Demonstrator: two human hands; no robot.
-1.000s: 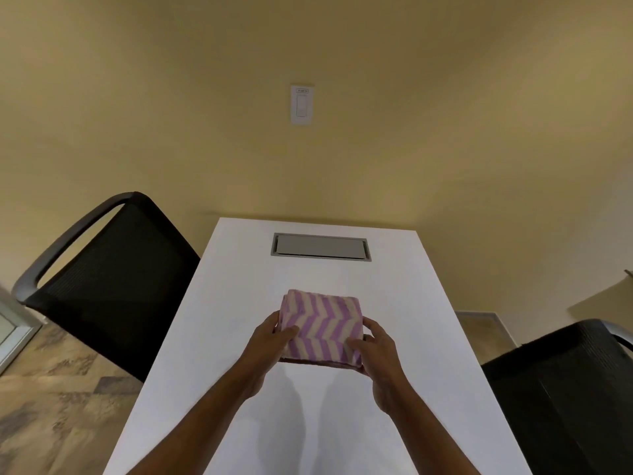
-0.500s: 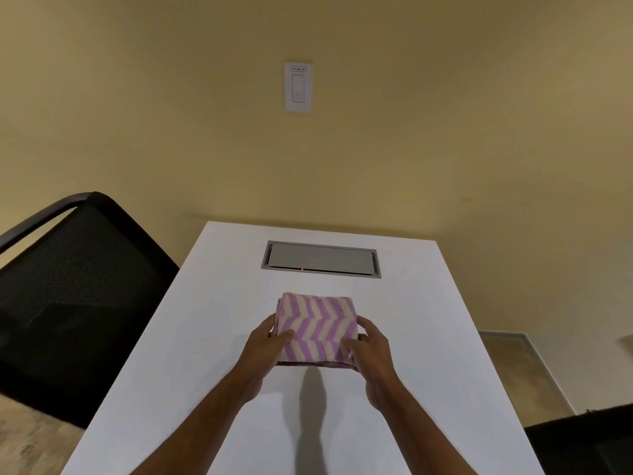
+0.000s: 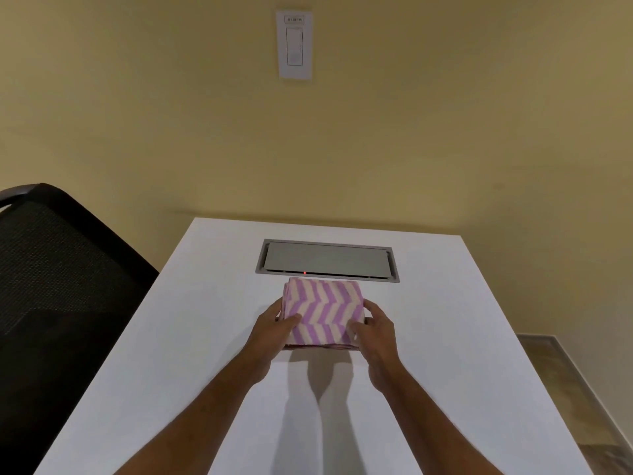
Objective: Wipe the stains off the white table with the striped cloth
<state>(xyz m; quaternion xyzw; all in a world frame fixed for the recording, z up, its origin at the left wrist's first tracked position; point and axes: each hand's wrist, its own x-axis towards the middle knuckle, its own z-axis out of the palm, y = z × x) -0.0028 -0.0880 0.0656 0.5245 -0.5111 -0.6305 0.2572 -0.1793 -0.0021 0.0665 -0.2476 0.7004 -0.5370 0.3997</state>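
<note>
Purple-and-cream chevron-striped folded cloth [image 3: 323, 311] lies on the white rectangular table [image 3: 191, 337], in the centre of the frame, a bit below the middle. It looks folded in several layers; darker edges show at its lower side. Its far edge is just beside the grey metal cable hatch [image 3: 327, 260], which is set into the tabletop in the upper-centre part of the table. A small red light [image 3: 304, 272] glows at the near edge of the hatch.

Both hands grasp the cloth from its sides. Left hand [image 3: 274, 332] is at the lower-left corner of the cloth, thumb on top of the fabric, other fingers along the left edge. Right hand [image 3: 375, 332] is at the lower-right corner, thumb also on top, fingers around the right edge. Both forearms, bare, come up from the bottom of the frame and approx. meet at the cloth. Shadows of the arms fall on the table between them.

No stain can be told on the table surface from this view.

Black mesh office chair [image 3: 58, 286] stands at the left side of the frame, beside the table's left edge. White wall switch plate [image 3: 294, 44] is on the beige wall [image 3: 445, 114] at top centre. Tiled floor [image 3: 565, 365] shows at lower right.
</note>
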